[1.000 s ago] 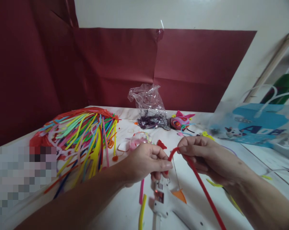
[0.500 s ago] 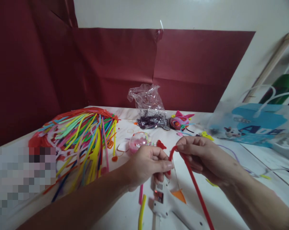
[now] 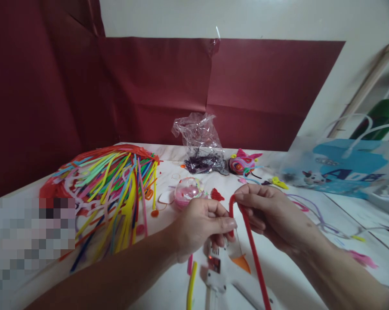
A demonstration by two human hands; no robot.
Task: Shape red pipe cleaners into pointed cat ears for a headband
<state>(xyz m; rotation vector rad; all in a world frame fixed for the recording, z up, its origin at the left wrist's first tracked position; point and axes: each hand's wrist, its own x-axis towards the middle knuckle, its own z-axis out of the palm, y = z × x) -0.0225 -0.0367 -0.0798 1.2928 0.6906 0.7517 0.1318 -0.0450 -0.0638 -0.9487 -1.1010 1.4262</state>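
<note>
Between my two hands is a red pipe cleaner, bent into a narrow hook at the top. My left hand is closed, pinching the short end of it between thumb and fingers. At the bend, the thumb and fingertips of my right hand are closed on it, and the long end hangs down past the lower frame edge. A white glue gun with a small red light lies beneath my hands. Just beyond them sit a clear ball with pink inside and a small red coiled piece.
Many coloured pipe cleaners spread across the left. At the back stand a clear plastic bag with dark contents and a pink ball-shaped figure. A blue-and-white bag is on the right. A yellow stick lies beside the glue gun.
The bend in the red pipe cleaner has become tighter, and its long end has swung left. My right hand has shifted slightly left, closer to my left hand.
</note>
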